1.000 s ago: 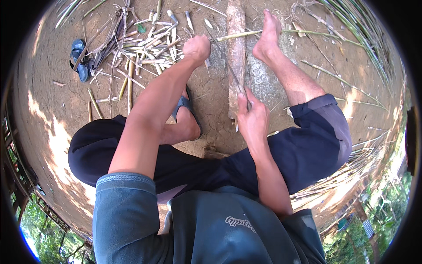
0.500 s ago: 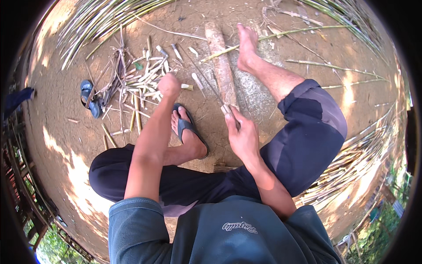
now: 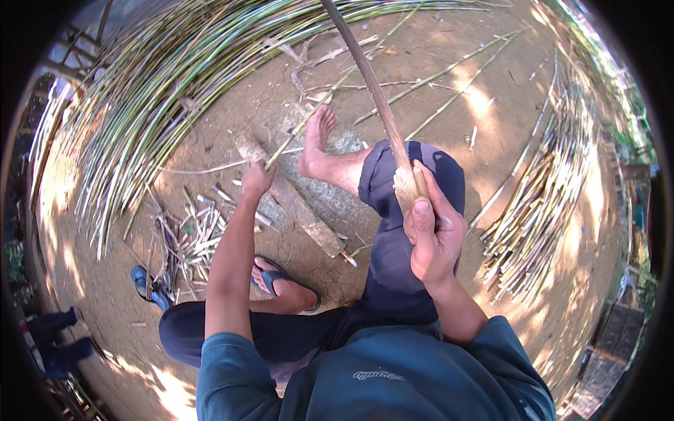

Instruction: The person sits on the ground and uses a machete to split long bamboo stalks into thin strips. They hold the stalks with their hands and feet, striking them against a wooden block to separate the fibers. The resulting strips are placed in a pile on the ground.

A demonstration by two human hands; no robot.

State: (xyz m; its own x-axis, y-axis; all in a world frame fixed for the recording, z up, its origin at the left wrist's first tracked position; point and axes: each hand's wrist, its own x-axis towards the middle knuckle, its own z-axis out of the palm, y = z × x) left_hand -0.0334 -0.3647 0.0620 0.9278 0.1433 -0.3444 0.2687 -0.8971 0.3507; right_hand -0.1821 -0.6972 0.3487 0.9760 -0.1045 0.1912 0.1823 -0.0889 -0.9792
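A thin green cane stalk [image 3: 337, 83] is pinched in my left hand [image 3: 257, 179], close to its near end. That hand is over the far part of a short debarked log [image 3: 300, 216] lying on the ground. In my right hand [image 3: 439, 242] is the pale wooden handle of a machete [image 3: 379, 98], raised above my right knee. Its long dark blade points away from me and slightly left. Cut pieces of cane [image 3: 199, 238] are heaped left of the log.
Long green stalks [image 3: 175, 77] lie in a wide pile at the far left. Another bundle of stalks [image 3: 544, 203] spreads on the right. My bare right foot [image 3: 319, 133] is beside the log. A loose sandal [image 3: 149, 288] lies at the left, with dry branches [image 3: 302, 67] farther off.
My right hand has lifted the machete from low over the log to above my right knee. My left hand has moved from beside the cut pieces to the stalk. The view has swung right.
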